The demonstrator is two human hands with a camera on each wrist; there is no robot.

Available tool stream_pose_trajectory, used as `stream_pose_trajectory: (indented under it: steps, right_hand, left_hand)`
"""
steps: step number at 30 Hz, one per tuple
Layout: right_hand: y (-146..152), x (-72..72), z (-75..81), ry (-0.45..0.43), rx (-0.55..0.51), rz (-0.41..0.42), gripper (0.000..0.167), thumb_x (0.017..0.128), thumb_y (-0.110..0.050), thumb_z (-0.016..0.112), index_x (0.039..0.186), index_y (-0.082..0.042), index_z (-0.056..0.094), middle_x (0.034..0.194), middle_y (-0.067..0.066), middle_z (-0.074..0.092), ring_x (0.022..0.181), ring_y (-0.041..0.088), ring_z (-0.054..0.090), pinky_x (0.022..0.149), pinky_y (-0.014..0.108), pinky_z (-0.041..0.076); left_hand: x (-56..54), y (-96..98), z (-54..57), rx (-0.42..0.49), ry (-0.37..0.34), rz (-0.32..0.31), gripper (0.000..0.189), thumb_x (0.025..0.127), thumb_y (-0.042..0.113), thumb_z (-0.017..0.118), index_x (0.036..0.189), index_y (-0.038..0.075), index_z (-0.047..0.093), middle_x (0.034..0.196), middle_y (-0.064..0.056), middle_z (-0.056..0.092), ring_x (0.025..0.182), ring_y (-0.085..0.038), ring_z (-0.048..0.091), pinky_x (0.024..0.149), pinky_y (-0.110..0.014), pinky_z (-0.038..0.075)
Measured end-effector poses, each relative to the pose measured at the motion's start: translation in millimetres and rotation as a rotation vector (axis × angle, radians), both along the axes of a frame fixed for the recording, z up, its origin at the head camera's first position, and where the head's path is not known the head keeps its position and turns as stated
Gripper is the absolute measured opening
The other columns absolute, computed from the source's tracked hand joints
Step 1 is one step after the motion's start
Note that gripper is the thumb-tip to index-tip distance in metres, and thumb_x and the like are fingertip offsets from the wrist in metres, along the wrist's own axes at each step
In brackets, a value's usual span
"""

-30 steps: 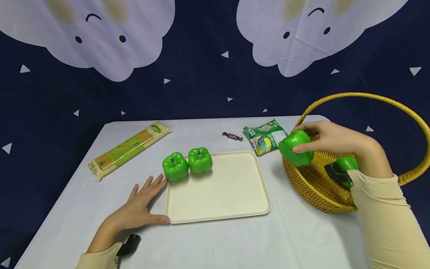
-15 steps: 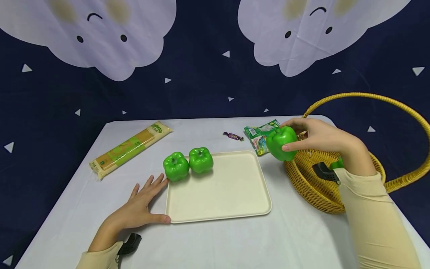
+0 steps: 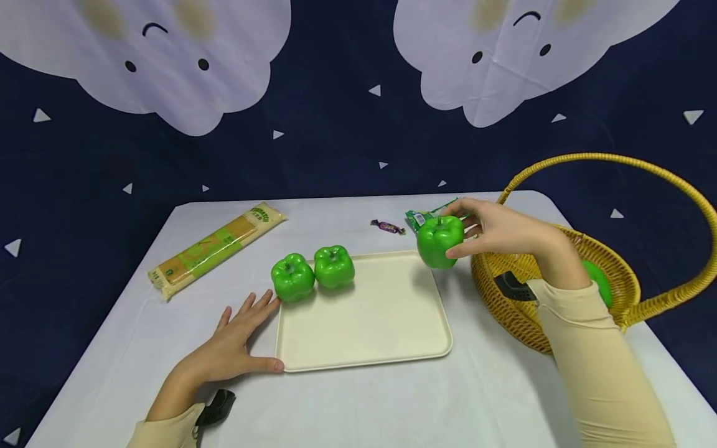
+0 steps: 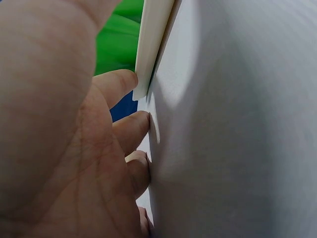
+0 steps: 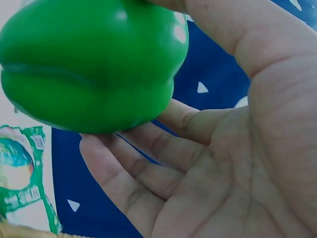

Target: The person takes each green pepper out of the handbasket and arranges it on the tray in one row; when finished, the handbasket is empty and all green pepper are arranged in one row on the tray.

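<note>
My right hand [image 3: 490,231] grips a shiny green bell pepper [image 3: 439,242] between thumb and fingers, over the back right corner of a cream tray [image 3: 370,323]. The right wrist view shows the same pepper [image 5: 94,64] with fingertips against its underside. Two more green peppers stand side by side at the tray's back left: one pepper [image 3: 292,277] at the corner, another pepper [image 3: 334,267] beside it. My left hand [image 3: 232,345] lies with fingers spread at the tray's left edge, thumb at the front corner. In the left wrist view a fingertip meets the tray's rim [image 4: 148,49].
A wicker basket [image 3: 504,311] with a tall arched handle stands at the right, a green item [image 3: 598,280] inside it. Behind the held pepper lies a green snack packet [image 3: 417,219], partly hidden. A purple wrapped candy [image 3: 388,227] and a long noodle packet [image 3: 218,249] lie further back and left.
The right hand has carried the pepper leftward from above the basket to the tray's back right corner, now covering much of the snack packet. The left hand has stayed still.
</note>
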State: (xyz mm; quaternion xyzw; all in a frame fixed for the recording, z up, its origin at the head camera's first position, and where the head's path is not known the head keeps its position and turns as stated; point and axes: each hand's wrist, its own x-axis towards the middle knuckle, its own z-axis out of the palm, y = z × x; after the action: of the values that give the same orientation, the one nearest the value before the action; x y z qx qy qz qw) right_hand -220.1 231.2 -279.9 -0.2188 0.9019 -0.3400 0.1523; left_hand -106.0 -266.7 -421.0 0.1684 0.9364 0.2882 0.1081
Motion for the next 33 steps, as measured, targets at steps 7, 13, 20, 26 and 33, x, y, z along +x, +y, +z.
stream_pose_trajectory:
  steps: [7,13,20,26,33]
  right_hand:
    - [-12,-4.6,-7.2,0.058,0.011,0.039,0.072,0.086,-0.027,0.092,0.145,-0.007,0.056,0.139,0.011,0.065,0.127,0.026,0.061,0.103,0.046,0.057]
    - [-20,-8.4,-15.5,0.053,0.036,0.051,0.072,0.083,-0.03,0.093,0.144,-0.014,0.057,0.134,0.009,0.067,0.12,0.024,0.061,0.091,0.035,0.055]
    - [-32,-11.0,-24.9,0.025,0.021,0.087,0.073,0.085,-0.029,0.092,0.145,-0.011,0.056,0.141,0.01,0.064,0.131,0.027,0.06,0.104,0.05,0.056]
    - [-40,-12.1,-31.5,0.016,0.03,0.107,0.073,0.085,-0.029,0.093,0.144,-0.011,0.055,0.138,0.009,0.065,0.129,0.027,0.061,0.109,0.055,0.056]
    - [-48,-13.3,-38.5,0.012,0.03,0.133,0.074,0.084,-0.028,0.093,0.145,-0.008,0.055,0.137,0.009,0.066,0.127,0.027,0.062,0.107,0.054,0.057]
  left_hand:
    - [-0.1,-0.1,-1.3,0.002,0.001,0.0,0.123,0.07,0.061,0.094,0.169,0.016,0.036,0.179,-0.019,0.022,0.164,-0.056,0.006,0.123,-0.084,-0.006]
    - [-0.8,1.5,0.4,-0.002,-0.004,0.009,0.125,0.068,0.063,0.094,0.169,0.016,0.036,0.179,-0.019,0.022,0.165,-0.056,0.006,0.123,-0.084,-0.006]
    - [0.3,0.5,0.7,0.003,-0.003,0.012,0.125,0.069,0.062,0.095,0.169,0.014,0.036,0.179,-0.019,0.021,0.164,-0.056,0.006,0.123,-0.084,-0.006]
    - [-0.1,1.2,0.9,0.013,-0.004,0.015,0.124,0.069,0.061,0.095,0.168,0.013,0.037,0.179,-0.019,0.021,0.165,-0.056,0.005,0.123,-0.083,-0.007]
    - [0.2,1.8,0.8,0.009,-0.013,0.017,0.125,0.068,0.062,0.095,0.168,0.013,0.038,0.179,-0.019,0.021,0.165,-0.056,0.005,0.123,-0.083,-0.007]
